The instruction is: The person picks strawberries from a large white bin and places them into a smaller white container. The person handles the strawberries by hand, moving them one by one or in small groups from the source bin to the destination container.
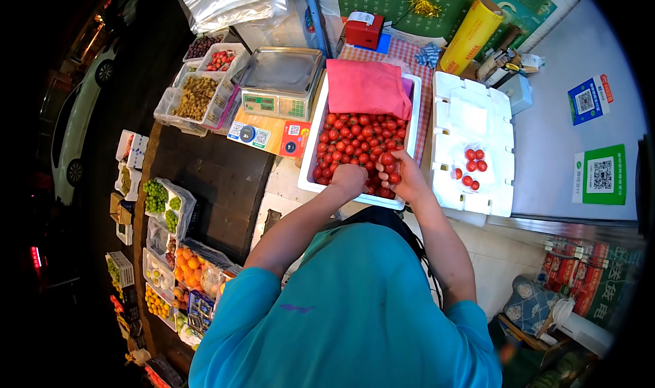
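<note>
Small, round, glossy red tomatoes (pixel 361 130): massed in the rectangular white foam box (pixel 312 146) before you. Likely light, slippery, bruisable; cup each gently round its middle. Your right hand (pixel 407 177): fingers curled about tomatoes. Your left hand (pixel 350 178): fingertips hidden; grip cannot be told.

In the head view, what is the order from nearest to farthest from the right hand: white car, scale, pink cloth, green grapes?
Nearest to the right hand first:
1. Pink cloth, ahead, over part of the tomatoes
2. Scale, ahead and to the left
3. Green grapes, farther out on the left
4. White car, far left, outside
</note>
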Available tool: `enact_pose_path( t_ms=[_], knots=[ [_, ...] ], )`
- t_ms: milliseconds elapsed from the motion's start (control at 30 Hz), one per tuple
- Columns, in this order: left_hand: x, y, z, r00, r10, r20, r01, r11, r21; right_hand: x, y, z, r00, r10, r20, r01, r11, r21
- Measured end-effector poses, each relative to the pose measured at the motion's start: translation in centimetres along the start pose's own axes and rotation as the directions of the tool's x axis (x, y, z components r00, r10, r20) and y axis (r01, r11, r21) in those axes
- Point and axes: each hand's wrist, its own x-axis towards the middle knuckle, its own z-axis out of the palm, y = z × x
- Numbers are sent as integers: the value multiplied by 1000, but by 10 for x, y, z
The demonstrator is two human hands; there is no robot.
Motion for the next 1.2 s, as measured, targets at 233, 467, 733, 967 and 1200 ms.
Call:
enact_pose_path(
  t_ms=[233, 467, 733, 967, 1200],
  knots=[
    [-2, -34, -1, 993, -81, 84, 112, 461, -880, -17, -2, 22, 993, -107, -59, 115, 979, 171],
    [-38, -18, -41, 993, 122, 0, 62, -507, -860, -19, -1, 33, 988, -126, -92, 144, 964, 222],
    [-20, 16, -56, 978, 203, 36, 146, -557, -818, -45, -15, 37, 978, -143, -153, 187, 924, 333],
    [40, 125, -107, 979, 72, 189, 198, -140, -970, -130, -75, 0, 665, -479, -573, 469, 865, -179],
    [100, 225, -98, 993, 9, 114, 110, 186, -976, -155, -96, -72, 359, -688, -631, 381, 725, -574]
  ],
)
